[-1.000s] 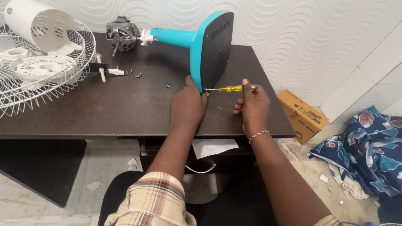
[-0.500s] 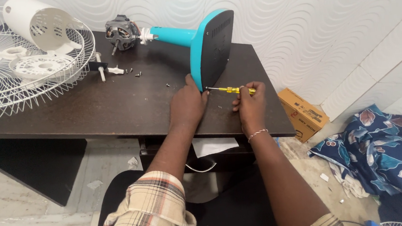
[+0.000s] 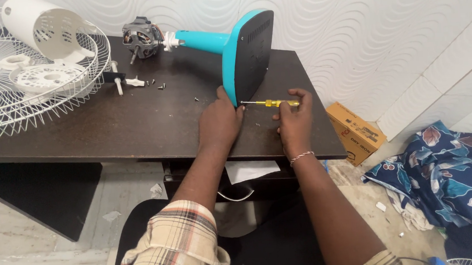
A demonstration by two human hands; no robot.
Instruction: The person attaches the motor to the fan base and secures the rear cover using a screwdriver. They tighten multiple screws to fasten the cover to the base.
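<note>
On the dark table [image 3: 107,131], the right hand [image 3: 294,123] held a yellow screwdriver [image 3: 270,103], fingers closed around it; it lay level, tip pointing to nine o'clock at the teal fan base [image 3: 249,53]. The left hand [image 3: 219,122] pressed flat, fingers narrow, steadying that base.

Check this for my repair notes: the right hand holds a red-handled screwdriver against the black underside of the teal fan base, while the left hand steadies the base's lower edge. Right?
Not quite. The head view shows the screwdriver has a yellow handle, not red. The rest stands: the right hand holds it against the black underside of the teal fan base, and the left hand steadies the lower edge.
</note>
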